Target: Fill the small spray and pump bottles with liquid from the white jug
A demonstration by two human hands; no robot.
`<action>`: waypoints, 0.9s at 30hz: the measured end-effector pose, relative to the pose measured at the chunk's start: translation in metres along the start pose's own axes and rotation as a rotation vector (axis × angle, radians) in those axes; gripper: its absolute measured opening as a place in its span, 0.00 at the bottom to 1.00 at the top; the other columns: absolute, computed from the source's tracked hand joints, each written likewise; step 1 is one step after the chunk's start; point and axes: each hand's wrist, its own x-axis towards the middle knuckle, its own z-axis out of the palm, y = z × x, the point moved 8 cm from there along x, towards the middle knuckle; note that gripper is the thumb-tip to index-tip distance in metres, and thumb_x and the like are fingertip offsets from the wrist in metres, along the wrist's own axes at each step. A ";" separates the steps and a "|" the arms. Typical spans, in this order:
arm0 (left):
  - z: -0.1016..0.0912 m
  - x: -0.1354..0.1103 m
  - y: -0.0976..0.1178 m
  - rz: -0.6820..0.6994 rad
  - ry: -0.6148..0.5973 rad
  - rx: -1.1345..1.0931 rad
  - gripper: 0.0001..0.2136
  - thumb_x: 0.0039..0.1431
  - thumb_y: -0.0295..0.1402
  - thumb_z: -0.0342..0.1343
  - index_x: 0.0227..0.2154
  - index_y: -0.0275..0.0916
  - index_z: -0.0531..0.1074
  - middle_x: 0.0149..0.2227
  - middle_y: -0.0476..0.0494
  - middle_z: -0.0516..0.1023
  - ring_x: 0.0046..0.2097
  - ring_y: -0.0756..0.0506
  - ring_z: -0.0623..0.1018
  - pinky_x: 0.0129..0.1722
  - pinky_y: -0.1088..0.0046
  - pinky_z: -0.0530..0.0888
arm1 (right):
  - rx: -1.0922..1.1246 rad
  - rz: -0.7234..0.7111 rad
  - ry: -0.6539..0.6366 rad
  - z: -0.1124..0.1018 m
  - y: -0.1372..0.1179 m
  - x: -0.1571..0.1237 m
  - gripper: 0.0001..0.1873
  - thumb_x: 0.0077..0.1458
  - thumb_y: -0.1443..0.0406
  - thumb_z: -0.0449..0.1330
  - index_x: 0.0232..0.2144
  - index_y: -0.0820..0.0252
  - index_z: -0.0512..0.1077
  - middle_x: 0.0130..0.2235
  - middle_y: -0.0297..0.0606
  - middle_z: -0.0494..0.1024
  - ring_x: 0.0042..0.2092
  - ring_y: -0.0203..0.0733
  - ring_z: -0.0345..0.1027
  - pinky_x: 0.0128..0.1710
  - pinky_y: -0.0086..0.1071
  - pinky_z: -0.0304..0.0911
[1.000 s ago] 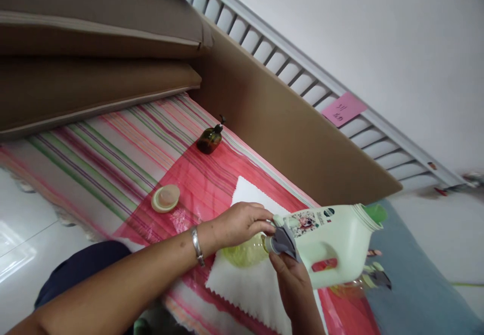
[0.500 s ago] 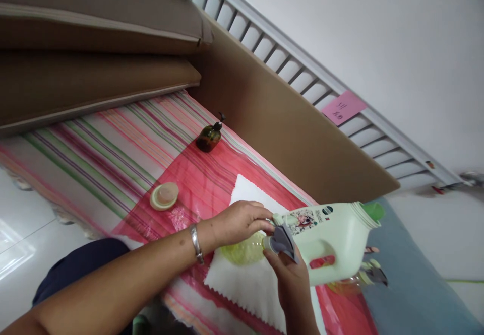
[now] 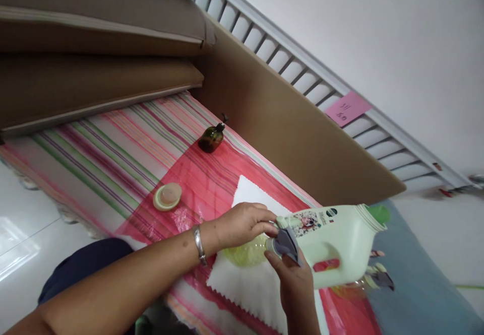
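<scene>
Above the white cloth (image 3: 245,287), the right hand (image 3: 298,280) grips a clear bottle's (image 3: 245,252) grey spray head (image 3: 286,244); the left hand (image 3: 245,222) curls at its edge, grip unclear.

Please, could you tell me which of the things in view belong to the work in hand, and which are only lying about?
Seem to belong:
- bottle of yellow liquid, its grey top at left grip and right grip
- white cloth beneath
- perhaps pale green jug, close by

Seem only lying about:
- dark pump bottle
- round pale object
- pink note
</scene>
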 end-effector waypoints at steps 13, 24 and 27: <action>-0.003 -0.001 0.003 0.019 0.026 0.033 0.09 0.62 0.33 0.50 0.34 0.36 0.74 0.30 0.48 0.72 0.35 0.49 0.72 0.37 0.78 0.68 | 0.091 -0.029 -0.051 0.006 -0.002 -0.003 0.30 0.41 0.56 0.67 0.48 0.53 0.69 0.49 0.40 0.76 0.53 0.53 0.64 0.55 0.48 0.55; -0.003 -0.001 0.006 0.034 0.023 0.048 0.09 0.61 0.33 0.51 0.35 0.35 0.75 0.30 0.47 0.72 0.35 0.49 0.72 0.36 0.79 0.68 | 0.132 0.017 -0.014 0.006 -0.005 -0.005 0.29 0.38 0.55 0.68 0.45 0.54 0.71 0.45 0.39 0.78 0.52 0.54 0.64 0.54 0.48 0.54; -0.002 -0.002 0.004 0.032 0.024 0.050 0.09 0.61 0.33 0.51 0.35 0.35 0.75 0.30 0.48 0.72 0.34 0.50 0.72 0.36 0.79 0.68 | 0.046 0.014 0.044 0.002 -0.007 -0.006 0.27 0.36 0.56 0.69 0.41 0.55 0.73 0.40 0.38 0.79 0.51 0.56 0.65 0.54 0.49 0.54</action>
